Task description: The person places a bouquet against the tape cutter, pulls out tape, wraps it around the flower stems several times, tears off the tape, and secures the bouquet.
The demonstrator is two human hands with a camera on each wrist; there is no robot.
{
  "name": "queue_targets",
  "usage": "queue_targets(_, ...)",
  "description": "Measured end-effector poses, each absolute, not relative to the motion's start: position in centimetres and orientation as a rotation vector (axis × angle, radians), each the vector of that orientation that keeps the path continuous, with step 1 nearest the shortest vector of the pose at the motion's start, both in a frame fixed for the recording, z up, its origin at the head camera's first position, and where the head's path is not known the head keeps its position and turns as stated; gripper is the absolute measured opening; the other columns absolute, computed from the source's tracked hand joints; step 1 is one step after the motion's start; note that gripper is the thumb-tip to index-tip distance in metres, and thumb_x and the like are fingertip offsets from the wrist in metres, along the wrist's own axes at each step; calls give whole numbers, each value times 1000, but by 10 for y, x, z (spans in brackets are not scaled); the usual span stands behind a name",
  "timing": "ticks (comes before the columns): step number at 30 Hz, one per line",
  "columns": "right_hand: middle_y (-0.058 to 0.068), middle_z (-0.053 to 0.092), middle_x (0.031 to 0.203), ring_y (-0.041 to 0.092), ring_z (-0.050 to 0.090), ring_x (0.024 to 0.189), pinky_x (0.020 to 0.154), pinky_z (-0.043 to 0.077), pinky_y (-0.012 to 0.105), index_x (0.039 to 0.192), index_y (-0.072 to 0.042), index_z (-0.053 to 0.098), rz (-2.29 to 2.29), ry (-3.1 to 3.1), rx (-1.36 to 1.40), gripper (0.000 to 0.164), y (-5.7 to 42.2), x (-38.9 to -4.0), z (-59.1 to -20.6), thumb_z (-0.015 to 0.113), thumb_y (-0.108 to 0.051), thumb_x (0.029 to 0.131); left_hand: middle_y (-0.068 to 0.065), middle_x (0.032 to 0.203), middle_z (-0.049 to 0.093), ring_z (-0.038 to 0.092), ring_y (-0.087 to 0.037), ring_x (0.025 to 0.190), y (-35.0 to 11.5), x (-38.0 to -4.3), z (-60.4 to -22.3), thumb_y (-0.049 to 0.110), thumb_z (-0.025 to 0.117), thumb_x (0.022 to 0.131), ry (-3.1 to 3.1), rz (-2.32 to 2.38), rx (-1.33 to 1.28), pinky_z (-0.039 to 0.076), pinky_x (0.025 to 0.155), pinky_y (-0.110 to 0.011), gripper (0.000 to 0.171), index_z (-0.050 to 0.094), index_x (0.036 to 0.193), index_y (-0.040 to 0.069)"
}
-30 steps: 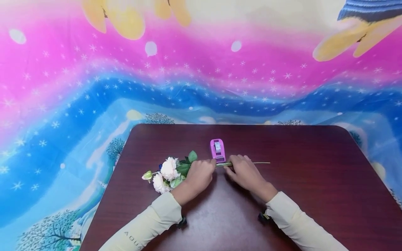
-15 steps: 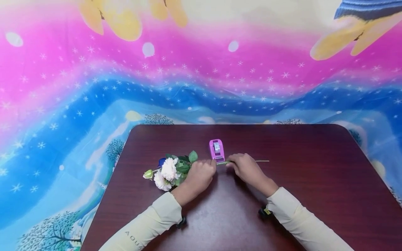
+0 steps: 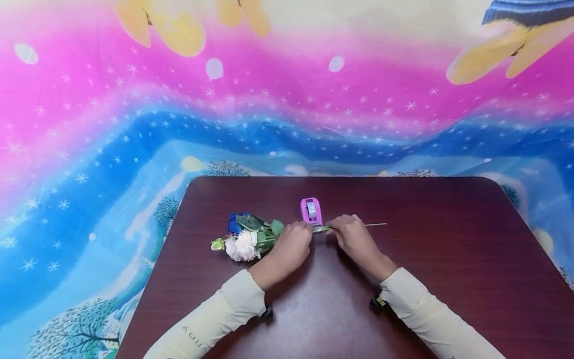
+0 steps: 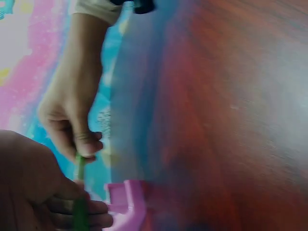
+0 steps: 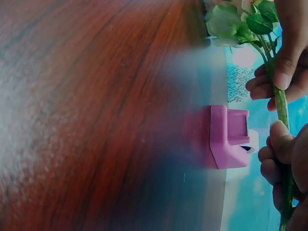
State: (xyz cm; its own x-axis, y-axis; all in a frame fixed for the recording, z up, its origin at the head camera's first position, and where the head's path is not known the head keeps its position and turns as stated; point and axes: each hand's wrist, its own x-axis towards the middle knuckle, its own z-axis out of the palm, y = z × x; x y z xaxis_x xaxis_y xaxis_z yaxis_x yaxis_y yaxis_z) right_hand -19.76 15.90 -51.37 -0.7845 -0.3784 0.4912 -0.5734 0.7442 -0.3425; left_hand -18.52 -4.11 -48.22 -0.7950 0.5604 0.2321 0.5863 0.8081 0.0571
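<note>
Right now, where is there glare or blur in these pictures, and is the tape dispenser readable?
Head view: soft glare on the near middle of the table, pink tape dispenser readable. Left wrist view: dim and soft, green stems blurred, dispenser cut off by the bottom edge. Right wrist view: pale glare at picture left, dispenser's outline clear.

A snowflake backdrop [image 3: 287,99] suggests a makeshift studio

Left sleeve [image 3: 215,316], right sleeve [image 3: 432,311]: pale cream; left carries dark lettering [image 3: 195,338], "AQUA". Left wrist unit [image 3: 266,313], right wrist unit [image 3: 374,304]: black, the right with yellow-green patch [image 3: 381,301].
</note>
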Motion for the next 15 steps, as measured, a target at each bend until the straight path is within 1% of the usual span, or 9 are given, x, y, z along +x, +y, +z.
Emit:
queue_targets(2,2,75,82,17,67,77,67,41,32,94,-5,78,689,-2535,736,9,160,-198,-515,80,-6,86,-6,84,72,70,-24,76,-39,-189,-477,-2,70,82,-2883,-329,-865,55,65,-37,11,70,88,7)
queue_targets(3,2,75,81,17,67,76,66,41,32,94,-5,79,692,-2525,741,9,160,-198,-515,80,-6,85,-7,82,72,70,-25,74,-38,-190,-474,-3,69,82,-2924,-388,-841,55,63,-38,11,69,83,8)
queue_targets(5,2,75,81,17,67,75,66,41,32,94,-4,79,698,-2506,757,10,160,-199,-517,81,-5,85,-6,76,71,68,-25,68,-36,-193,-470,-2,69,83,-2988,-462,-785,54,58,-39,16,66,74,10)
queue_targets(7,2,75,80,17,66,74,66,41,32,94,-4,79,696,-2486,771,10,160,-199,-517,81,-5,84,-5,73,69,65,-24,63,-35,-195,-468,2,72,84,-3023,-481,-735,51,55,-39,19,64,70,12)
queue_targets(10,2,76,80,17,66,74,66,41,31,93,-5,80,683,-2470,792,11,159,-200,-519,83,-6,83,-4,71,69,62,-21,60,-36,-196,-469,9,76,84,-3026,-457,-698,50,55,-37,16,68,72,14)
queue_targets(12,2,76,80,16,66,74,66,40,31,93,-6,80,672,-2477,797,12,159,-200,-520,83,-7,82,-3,73,71,64,-21,61,-36,-197,-470,13,79,84,-3008,-442,-683,51,57,-37,10,72,77,14)
queue_targets(15,2,77,82,16,67,76,67,41,32,94,-7,80,663,-2516,799,14,158,-201,-519,84,-9,81,-3,74,73,67,-23,64,-38,-198,-474,15,81,82,-2976,-415,-669,53,59,-38,7,75,79,16)
